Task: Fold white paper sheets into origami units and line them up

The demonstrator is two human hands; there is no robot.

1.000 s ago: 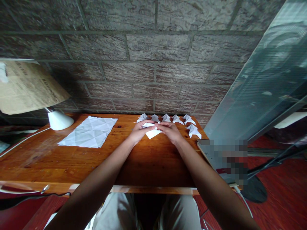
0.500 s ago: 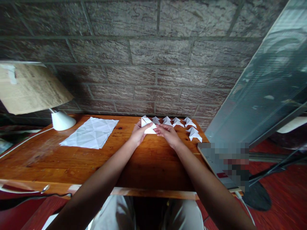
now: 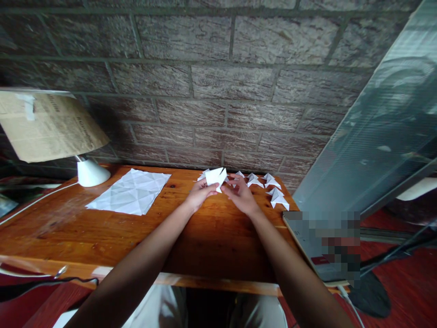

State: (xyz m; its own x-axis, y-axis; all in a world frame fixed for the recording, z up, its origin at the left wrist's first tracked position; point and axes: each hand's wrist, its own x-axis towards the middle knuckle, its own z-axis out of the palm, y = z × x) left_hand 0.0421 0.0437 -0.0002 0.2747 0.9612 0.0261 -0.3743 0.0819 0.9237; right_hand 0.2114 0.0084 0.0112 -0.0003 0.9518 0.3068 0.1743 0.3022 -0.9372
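Note:
A piece of folded white paper (image 3: 215,176) is held up over the far part of the wooden table, pinched between the thumb and fingers of my left hand (image 3: 199,195). A dark slit shows near its upper right corner. Just to its right is my right hand (image 3: 241,195), fingers apart and curved toward the paper, holding nothing that I can see. Behind my hands stand several folded paper pieces (image 3: 254,180) in a row along the wall, partly hidden. One more folded piece (image 3: 277,198) sits in front of the row's right end.
Creased white sheets (image 3: 131,192) lie on the table's left side. A lamp (image 3: 90,173) with a paper shade stands at the back left. A calendar-like flat object (image 3: 307,246), partly pixelated, rests at the right edge. A brick wall (image 3: 208,109) borders the back.
The folded paper has been turned in my left hand and now shows a different outline. My right hand has come off the paper and its fingers have spread. The view has shifted slightly.

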